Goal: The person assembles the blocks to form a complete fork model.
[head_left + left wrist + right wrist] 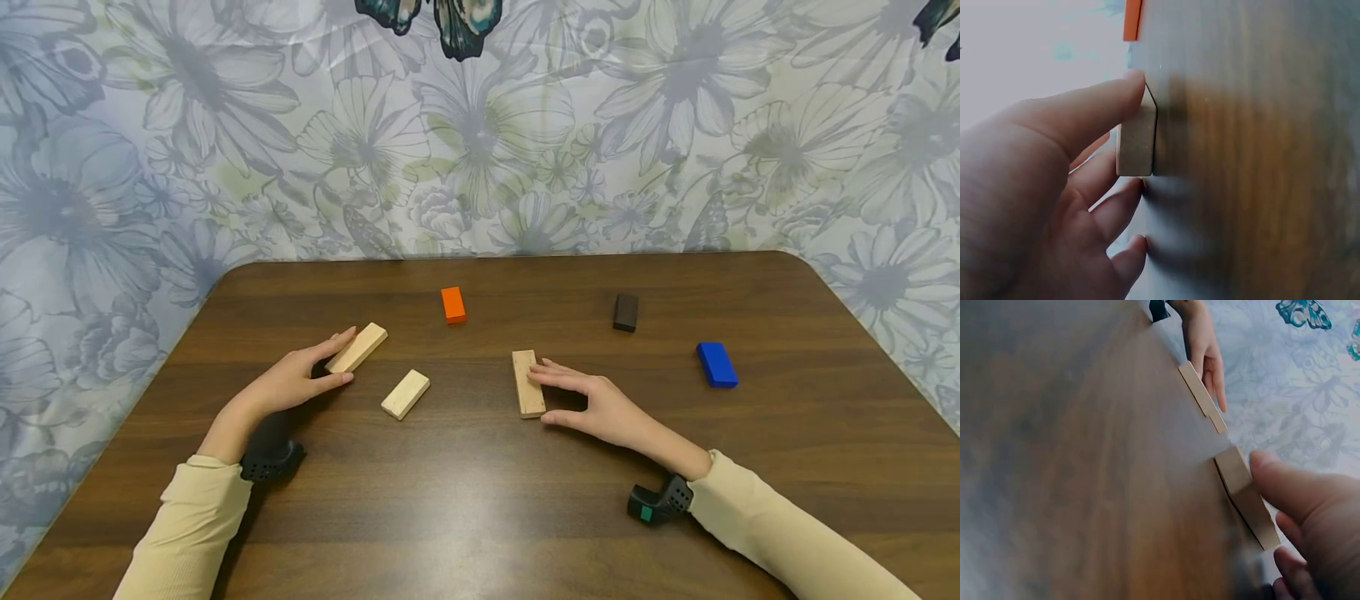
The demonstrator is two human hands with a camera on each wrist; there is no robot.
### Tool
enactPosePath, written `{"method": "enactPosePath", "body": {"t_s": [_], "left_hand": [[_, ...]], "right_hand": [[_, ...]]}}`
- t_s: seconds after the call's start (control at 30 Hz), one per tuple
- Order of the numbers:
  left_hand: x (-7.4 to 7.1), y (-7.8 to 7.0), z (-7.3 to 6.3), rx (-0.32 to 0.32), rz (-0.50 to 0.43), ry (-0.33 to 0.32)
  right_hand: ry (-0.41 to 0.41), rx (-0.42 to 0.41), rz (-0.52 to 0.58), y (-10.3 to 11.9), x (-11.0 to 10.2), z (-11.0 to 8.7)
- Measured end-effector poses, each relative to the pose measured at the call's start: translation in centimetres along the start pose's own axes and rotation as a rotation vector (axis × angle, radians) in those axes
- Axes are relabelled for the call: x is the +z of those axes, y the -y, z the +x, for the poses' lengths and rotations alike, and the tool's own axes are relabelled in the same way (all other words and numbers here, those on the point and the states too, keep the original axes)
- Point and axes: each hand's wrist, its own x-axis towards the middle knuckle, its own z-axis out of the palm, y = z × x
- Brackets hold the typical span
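Observation:
Toward the left of the table my left hand [296, 375] pinches one end of a plain wooden block [358, 347], thumb on the near side and forefinger along the far side. The left wrist view shows the thumb over the block's edge and the other fingertips low by the tabletop. Right of centre, my right hand [588, 404] touches another plain wooden block [527, 387]. Its straight fingers overlap the right edge, and the thumb is by the near corner. A third wooden block [406, 394] lies between the hands, untouched.
An orange block [453, 305] lies at the back of the brown table [450, 517]. A dark block [626, 312] lies back right, and a blue block [717, 365] lies to the right of my right hand. A flowered wall covering [480, 150] rises behind the far edge.

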Motion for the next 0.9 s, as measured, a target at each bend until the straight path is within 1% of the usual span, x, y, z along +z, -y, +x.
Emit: {"method": "enactPosePath", "body": {"t_s": [0.13, 0.23, 0.37, 0.47, 0.63, 0.8, 0.9], "left_hand": [[-0.1, 0.4, 0.3, 0.046, 0.045, -0.076], [-0.2, 0.6, 0.4, 0.036, 0.051, -0.124], [-0.3, 0.5, 0.4, 0.004, 0.055, -0.165], [-0.4, 0.3, 0.4, 0.013, 0.051, -0.195], [-0.3, 0.0, 0.5, 0.045, 0.004, -0.243], [-0.3, -0.3, 0.4, 0.052, -0.063, -0.297], [-0.4, -0.9, 0.7, 0.055, -0.101, -0.318]], "right_hand": [[-0.006, -0.064, -0.042, -0.2, 0.2, -0.1], [-0.012, -0.080, -0.059, -0.1, 0.2, -0.1], [-0.015, -0.073, -0.067, 0.0, 0.2, -0.2], [-0.016, -0.065, -0.072, 0.0, 0.1, -0.2], [-0.018, -0.070, -0.084, 0.0, 0.0, -0.1], [-0.015, -0.074, -0.087, -0.1, 0.0, 0.0], [-0.013, -0.073, -0.079, -0.2, 0.1, 0.1]]}}
